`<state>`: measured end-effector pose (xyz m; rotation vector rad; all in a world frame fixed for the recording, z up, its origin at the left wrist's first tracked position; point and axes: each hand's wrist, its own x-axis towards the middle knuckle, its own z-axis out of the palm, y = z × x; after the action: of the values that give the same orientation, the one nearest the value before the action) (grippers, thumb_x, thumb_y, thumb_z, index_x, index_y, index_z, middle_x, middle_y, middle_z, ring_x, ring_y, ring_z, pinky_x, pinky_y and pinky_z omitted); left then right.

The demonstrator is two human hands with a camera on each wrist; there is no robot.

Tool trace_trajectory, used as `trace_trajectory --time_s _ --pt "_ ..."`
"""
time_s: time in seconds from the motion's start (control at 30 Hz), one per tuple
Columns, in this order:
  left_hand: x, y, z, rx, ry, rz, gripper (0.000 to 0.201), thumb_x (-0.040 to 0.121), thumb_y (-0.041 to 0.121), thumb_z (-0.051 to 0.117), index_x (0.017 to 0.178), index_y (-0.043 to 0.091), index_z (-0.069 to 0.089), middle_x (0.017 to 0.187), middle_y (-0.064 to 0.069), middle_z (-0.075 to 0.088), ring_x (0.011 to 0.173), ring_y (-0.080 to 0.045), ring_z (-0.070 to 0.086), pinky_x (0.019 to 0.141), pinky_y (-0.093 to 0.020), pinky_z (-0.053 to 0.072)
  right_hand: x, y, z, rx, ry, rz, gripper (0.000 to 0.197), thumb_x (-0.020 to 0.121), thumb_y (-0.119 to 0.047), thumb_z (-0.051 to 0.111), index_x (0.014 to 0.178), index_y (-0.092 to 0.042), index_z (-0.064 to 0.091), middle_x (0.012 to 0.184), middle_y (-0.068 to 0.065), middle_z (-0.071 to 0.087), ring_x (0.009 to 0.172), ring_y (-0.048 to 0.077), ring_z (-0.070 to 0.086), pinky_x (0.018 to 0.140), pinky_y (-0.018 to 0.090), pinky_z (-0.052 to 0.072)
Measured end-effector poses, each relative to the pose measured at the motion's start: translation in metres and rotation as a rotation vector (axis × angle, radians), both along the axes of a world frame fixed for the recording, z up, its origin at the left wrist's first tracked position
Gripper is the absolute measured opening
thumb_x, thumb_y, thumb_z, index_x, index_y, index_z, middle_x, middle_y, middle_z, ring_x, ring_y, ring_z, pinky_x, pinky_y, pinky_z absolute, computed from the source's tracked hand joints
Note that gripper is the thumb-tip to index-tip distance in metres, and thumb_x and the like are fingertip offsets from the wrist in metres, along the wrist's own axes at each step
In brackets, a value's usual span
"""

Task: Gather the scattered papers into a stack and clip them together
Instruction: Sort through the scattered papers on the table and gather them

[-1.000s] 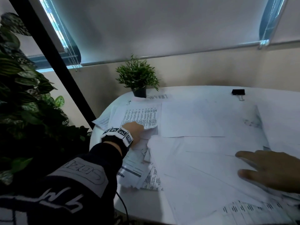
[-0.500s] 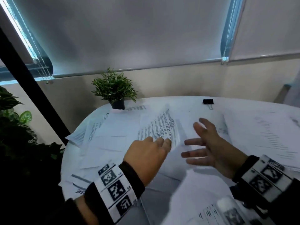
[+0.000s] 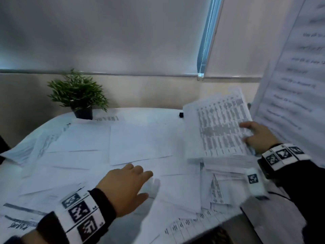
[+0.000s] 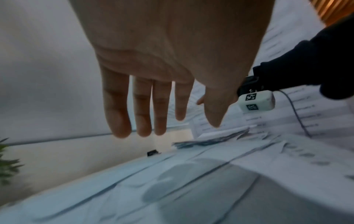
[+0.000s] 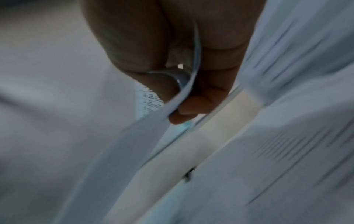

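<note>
Right hand [image 3: 260, 137] pinching lifted printed sheet [image 3: 221, 127] above scattered papers [image 3: 140, 143], left hand [image 3: 123, 189] flat, fingers straight, holding nothing.

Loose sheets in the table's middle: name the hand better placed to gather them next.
Left. The left hand hovers open right over those loose sheets, holding nothing, while the right hand already grips a printed bundle off to the side.

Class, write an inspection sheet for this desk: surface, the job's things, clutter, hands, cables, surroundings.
Surface: white table, mostly under paper.
Job's things: scattered papers overlapping; printed sheets lifted; binder clip at far edge.
Clutter: potted plant.
Hands: left hand open above the papers; right hand pinches the printed sheets.
Cables: thin cable from the right wrist camera.
Surroundings: window blinds.
</note>
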<state>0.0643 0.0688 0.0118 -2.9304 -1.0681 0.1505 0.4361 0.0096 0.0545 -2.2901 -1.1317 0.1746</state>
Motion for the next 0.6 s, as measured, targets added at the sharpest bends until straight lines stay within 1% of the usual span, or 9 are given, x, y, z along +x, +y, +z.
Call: trace_trajectory --time_s 0.07,0.13,0.2,0.27,0.33,0.37,0.43,0.5,0.6 --pt "0.002 0.017 -0.007 -0.105 0.070 0.047 0.052 0.093 0.049 0.043 0.141 0.035 0.031 0.139 0.008 0.043 0.128 -0.016 0.042 0.095 -0.033 0.043 0.035 -0.004 -0.015 -0.120 -0.060 -0.075 0.046 0.081 0.006 0.054 0.114 -0.027 0.057 0.122 0.015 0.060 0.076 0.030 0.060 0.069 0.030 0.049" --pt "0.009 0.032 -0.008 -0.154 0.084 0.107 0.054 0.092 0.048 0.047 0.142 0.035 0.032 0.141 0.005 0.041 0.130 -0.017 0.040 0.100 -0.033 0.040 0.054 -0.005 -0.030 -0.230 -0.066 -0.084 0.050 0.079 0.011 0.049 0.114 -0.024 0.057 0.125 0.013 0.057 0.073 0.027 0.057 0.064 0.029 0.048" --pt "0.015 0.045 -0.010 -0.155 0.096 0.152 0.053 0.092 0.047 0.047 0.141 0.034 0.033 0.140 0.003 0.042 0.129 -0.019 0.042 0.100 -0.034 0.040 0.059 -0.002 -0.041 -0.352 -0.097 -0.059 0.052 0.078 0.012 0.049 0.117 -0.021 0.058 0.130 0.010 0.057 0.095 0.030 0.060 0.083 0.030 0.049" --pt "0.020 0.057 -0.009 -0.130 0.132 0.178 0.053 0.092 0.043 0.048 0.142 0.032 0.033 0.139 0.001 0.044 0.127 -0.020 0.045 0.098 -0.035 0.043 0.058 -0.003 -0.049 -0.536 -0.161 -0.022 0.051 0.082 0.005 0.050 0.123 -0.023 0.058 0.135 0.008 0.053 0.116 0.027 0.054 0.095 0.026 0.040" --pt "0.024 0.068 -0.006 -0.096 0.148 0.210 0.055 0.093 0.038 0.050 0.143 0.029 0.030 0.135 -0.002 0.046 0.125 -0.023 0.046 0.097 -0.037 0.044 0.051 -0.002 -0.056 -0.717 -0.295 -0.109 0.049 0.081 -0.018 0.059 0.122 -0.044 0.055 0.142 0.007 0.037 0.130 0.030 0.039 0.106 0.032 0.032" --pt "0.027 0.073 -0.006 -0.079 0.156 0.232 0.057 0.093 0.036 0.050 0.144 0.027 0.027 0.133 -0.004 0.048 0.124 -0.024 0.047 0.096 -0.038 0.045 0.047 -0.004 -0.059 -0.785 -0.368 -0.161 0.045 0.077 -0.030 0.063 0.114 -0.054 0.053 0.145 0.006 0.026 0.134 0.032 0.029 0.109 0.036 0.028" --pt "0.031 0.083 -0.006 -0.049 0.172 0.273 0.059 0.092 0.033 0.050 0.144 0.023 0.025 0.132 -0.006 0.048 0.122 -0.026 0.048 0.094 -0.038 0.045 0.041 -0.002 -0.060 -0.815 -0.447 -0.179 0.037 0.075 -0.038 0.064 0.096 -0.060 0.043 0.148 0.004 0.016 0.136 0.034 0.019 0.110 0.041 0.027" --pt "0.035 0.091 -0.008 -0.049 0.158 0.291 0.059 0.093 0.035 0.051 0.145 0.022 0.026 0.136 -0.007 0.045 0.125 -0.027 0.046 0.095 -0.039 0.044 0.035 0.001 -0.058 -0.787 -0.431 -0.141 0.033 0.077 -0.033 0.061 0.096 -0.052 0.043 0.141 0.000 0.034 0.130 0.030 0.031 0.106 0.041 0.033" --pt "0.039 0.102 -0.015 -0.143 0.131 0.321 0.059 0.092 0.043 0.050 0.144 0.022 0.031 0.143 -0.006 0.041 0.129 -0.027 0.043 0.100 -0.039 0.041 0.034 0.008 -0.059 -0.873 -0.355 -0.037 0.037 0.084 -0.021 0.052 0.120 -0.030 0.058 0.130 0.001 0.055 0.117 0.022 0.052 0.102 0.034 0.043"
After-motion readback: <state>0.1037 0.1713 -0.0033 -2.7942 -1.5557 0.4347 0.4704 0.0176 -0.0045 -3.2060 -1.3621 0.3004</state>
